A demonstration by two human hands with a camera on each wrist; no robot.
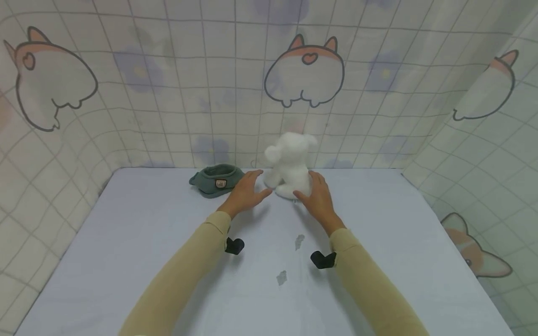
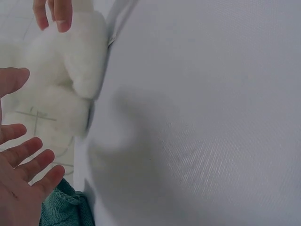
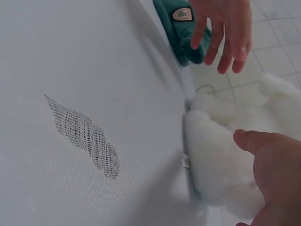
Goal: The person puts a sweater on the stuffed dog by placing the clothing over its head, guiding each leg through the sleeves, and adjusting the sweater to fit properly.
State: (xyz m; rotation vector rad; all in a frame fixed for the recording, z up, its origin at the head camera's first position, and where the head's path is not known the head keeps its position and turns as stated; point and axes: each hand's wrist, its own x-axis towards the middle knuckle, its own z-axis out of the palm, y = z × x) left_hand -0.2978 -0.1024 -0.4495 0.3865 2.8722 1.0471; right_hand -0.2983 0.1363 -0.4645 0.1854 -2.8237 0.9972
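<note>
A white fluffy stuffed animal (image 1: pixel 292 158) sits upright at the far edge of the table, between my hands. My left hand (image 1: pixel 245 193) is on its left, fingers spread and holding nothing; the left wrist view shows these fingers apart from the fur. On the other side is my right hand (image 1: pixel 318 198), its thumb in front of the toy's body (image 3: pixel 214 160). Whether that hand touches the fur I cannot tell. Just left of my left hand lies a small green cloth piece (image 1: pixel 207 185) with a wide opening and a light patch.
The table (image 1: pixel 147 261) has a pale cover with grey worn spots (image 1: pixel 282 278) near its middle. Behind it and along both sides hangs a checked curtain (image 1: pixel 235 112) printed with corgis and flowers. A small white tag (image 3: pixel 185 161) sticks out at the toy's base.
</note>
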